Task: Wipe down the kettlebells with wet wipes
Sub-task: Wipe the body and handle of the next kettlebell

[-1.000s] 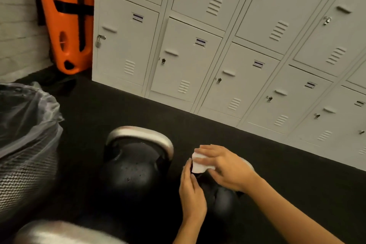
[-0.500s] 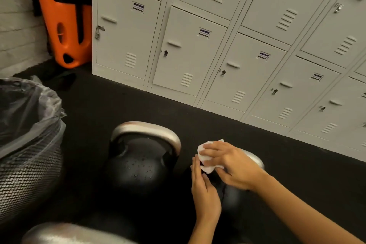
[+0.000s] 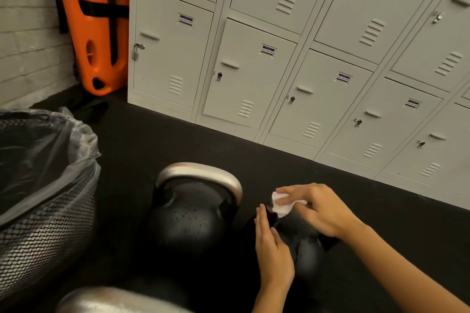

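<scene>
Glossy wet black kettlebell (image 3: pixel 189 218), brushed metal handle (image 3: pixel 201 173), wire-mesh bin (image 3: pixel 45 244)

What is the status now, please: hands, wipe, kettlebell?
Right hand pinching wet wipe at top of right kettlebell. Left hand flat against its side. Left kettlebell untouched, droplets on it. Nothing in the way.

hidden: my right hand (image 3: pixel 321 209) is covering the smaller kettlebell (image 3: pixel 309 249) handle | cut off: frame edge is clipping the nearest kettlebell (image 3: pixel 114 300) | unreadable: locker labels (image 3: pixel 267 50)
</scene>
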Motion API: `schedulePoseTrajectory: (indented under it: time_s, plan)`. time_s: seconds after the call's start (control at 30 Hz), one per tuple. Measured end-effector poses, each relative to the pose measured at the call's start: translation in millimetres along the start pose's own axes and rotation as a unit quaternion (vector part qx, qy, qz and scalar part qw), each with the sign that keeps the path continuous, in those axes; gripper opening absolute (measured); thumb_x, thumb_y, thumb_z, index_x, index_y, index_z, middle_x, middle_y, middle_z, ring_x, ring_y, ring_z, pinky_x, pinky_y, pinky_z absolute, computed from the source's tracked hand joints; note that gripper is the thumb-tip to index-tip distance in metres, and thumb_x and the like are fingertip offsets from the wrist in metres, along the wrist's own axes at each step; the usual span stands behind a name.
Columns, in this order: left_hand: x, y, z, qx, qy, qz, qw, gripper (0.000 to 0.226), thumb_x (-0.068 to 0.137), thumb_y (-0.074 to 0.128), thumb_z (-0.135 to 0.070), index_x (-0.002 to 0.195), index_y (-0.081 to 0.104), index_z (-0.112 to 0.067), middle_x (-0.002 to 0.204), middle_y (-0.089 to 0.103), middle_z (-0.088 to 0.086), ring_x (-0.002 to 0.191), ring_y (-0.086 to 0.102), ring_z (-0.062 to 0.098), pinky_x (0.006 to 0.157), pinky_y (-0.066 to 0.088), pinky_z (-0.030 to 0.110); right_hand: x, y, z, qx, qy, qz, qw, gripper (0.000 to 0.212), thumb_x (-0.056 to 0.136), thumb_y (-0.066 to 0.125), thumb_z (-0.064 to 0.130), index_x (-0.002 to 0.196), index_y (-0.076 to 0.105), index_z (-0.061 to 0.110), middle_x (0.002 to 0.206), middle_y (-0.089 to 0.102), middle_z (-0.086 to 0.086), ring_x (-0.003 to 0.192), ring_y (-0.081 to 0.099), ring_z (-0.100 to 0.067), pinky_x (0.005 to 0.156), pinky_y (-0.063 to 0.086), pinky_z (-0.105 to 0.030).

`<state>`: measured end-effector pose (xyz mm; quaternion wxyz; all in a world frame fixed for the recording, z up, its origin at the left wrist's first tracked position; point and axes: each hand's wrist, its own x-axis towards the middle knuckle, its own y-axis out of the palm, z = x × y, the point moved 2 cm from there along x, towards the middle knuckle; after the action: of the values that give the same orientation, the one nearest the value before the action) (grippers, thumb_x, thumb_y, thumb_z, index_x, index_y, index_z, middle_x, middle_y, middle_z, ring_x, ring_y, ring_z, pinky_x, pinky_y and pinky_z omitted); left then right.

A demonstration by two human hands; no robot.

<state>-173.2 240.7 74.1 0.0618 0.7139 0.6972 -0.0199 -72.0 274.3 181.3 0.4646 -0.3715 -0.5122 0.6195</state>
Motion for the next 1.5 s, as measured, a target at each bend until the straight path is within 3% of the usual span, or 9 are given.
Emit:
schedulePoseTrajectory:
  time_s: [0.17, 0.37, 0.5, 0.67, 0.77, 0.87, 1.0, 1.13, 1.5]
  plan:
    - [-3.0, 3.2, -4.7, 0.016, -0.009, 0.000, 1.000, 0.057, 0.101, 0.031, -0.009, 0.150, 0.011, -0.031, 0.160, 0.009, -0.009, 0.147, 0.011, 0.012, 0.119, 0.019, 0.031, 20.0, -1.2, -0.5, 0.164, 0.133, -0.025, 0.977, 0.038, 0.091, 0.049, 0.008, 0.094, 0.079, 0.031, 0.099, 0.074, 0.010, 0.087, 0.064, -0.010, 0.071, 0.046, -0.015]
    - [-2.3, -3.0, -4.9, 0.006, -0.003, 0.002, 1.000, 0.056, 0.101, 0.032, -0.006, 0.139, 0.012, -0.042, 0.158, 0.016, -0.010, 0.146, 0.014, 0.010, 0.119, 0.019, 0.028, 3.3, -16.7, -5.1, 0.252, 0.120, 0.000, 0.960, 0.031, 0.089, 0.056, 0.007, 0.089, 0.081, 0.024, 0.107, 0.074, 0.014, 0.107, 0.065, -0.004, 0.094, 0.049, -0.023]
    - [-3.0, -1.2, -5.1, 0.015, -0.006, 0.003, 1.000, 0.057, 0.101, 0.032, -0.007, 0.149, 0.014, -0.031, 0.159, 0.013, -0.009, 0.146, 0.012, 0.010, 0.119, 0.018, 0.029, 6.5, -16.1, -9.3, 0.223, 0.139, -0.030, 0.964, 0.039, 0.088, 0.048, 0.008, 0.087, 0.081, 0.029, 0.101, 0.075, 0.013, 0.095, 0.068, -0.018, 0.086, 0.052, -0.037]
    - [-3.1, 1.8, -3.9, 0.016, -0.011, -0.003, 1.000, 0.057, 0.101, 0.033, -0.007, 0.150, 0.013, -0.028, 0.160, 0.012, -0.007, 0.147, 0.011, 0.011, 0.119, 0.017, 0.030, 5.5, -0.7, 6.4, 0.166, 0.066, 0.024, 0.984, 0.036, 0.087, 0.053, 0.011, 0.099, 0.078, 0.033, 0.116, 0.070, 0.019, 0.115, 0.057, 0.005, 0.102, 0.042, -0.018]
    - [-2.3, 0.4, -5.2, 0.001, -0.011, -0.002, 1.000, 0.056, 0.101, 0.032, -0.007, 0.150, 0.015, -0.029, 0.159, 0.013, -0.007, 0.147, 0.012, 0.012, 0.119, 0.018, 0.030, -10.5, -16.6, -6.8, 0.302, 0.118, -0.050, 0.945, 0.035, 0.075, 0.050, 0.018, 0.088, 0.081, 0.027, 0.106, 0.075, 0.012, 0.112, 0.063, -0.003, 0.095, 0.047, -0.022]
    - [-3.4, -0.7, -5.4, -0.005, -0.002, -0.002, 1.000, 0.057, 0.101, 0.032, -0.007, 0.147, 0.014, -0.033, 0.159, 0.014, -0.007, 0.147, 0.012, 0.011, 0.119, 0.018, 0.030, -8.7, -15.4, -10.4, 0.258, 0.136, -0.056, 0.955, 0.040, 0.086, 0.048, 0.010, 0.089, 0.080, 0.035, 0.106, 0.073, 0.019, 0.098, 0.065, -0.002, 0.080, 0.047, -0.013]
    - [-2.8, -0.4, -5.8, 0.000, -0.004, -0.004, 1.000, 0.055, 0.101, 0.033, -0.008, 0.150, 0.017, -0.027, 0.159, 0.015, -0.006, 0.146, 0.013, 0.011, 0.118, 0.018, 0.027, -6.7, -8.5, -6.5, 0.239, 0.112, -0.005, 0.965, 0.039, 0.093, 0.049, 0.006, 0.103, 0.077, 0.030, 0.117, 0.070, 0.016, 0.115, 0.059, 0.002, 0.098, 0.043, -0.018]
    - [-0.7, -2.9, -2.8, -0.004, 0.006, -0.008, 1.000, 0.051, 0.101, 0.033, -0.010, 0.149, 0.024, -0.024, 0.158, 0.020, -0.005, 0.145, 0.018, 0.010, 0.116, 0.019, 0.024, -28.4, -19.1, -17.0, 0.367, 0.133, -0.069, 0.918, 0.047, 0.087, 0.042, -0.010, 0.095, 0.080, 0.016, 0.112, 0.073, 0.008, 0.115, 0.062, -0.007, 0.088, 0.048, -0.014]
    - [1.4, -3.2, 7.2, -0.001, 0.038, -0.018, 0.999, 0.051, 0.100, 0.033, -0.003, 0.147, 0.029, -0.021, 0.156, 0.027, -0.003, 0.143, 0.024, 0.010, 0.115, 0.022, 0.021, -36.8, 5.8, -17.0, -0.008, -0.043, -0.018, 0.999, 0.058, 0.086, 0.034, 0.010, 0.131, 0.058, 0.038, 0.148, 0.040, 0.024, 0.144, 0.021, 0.004, 0.118, 0.016, -0.023]
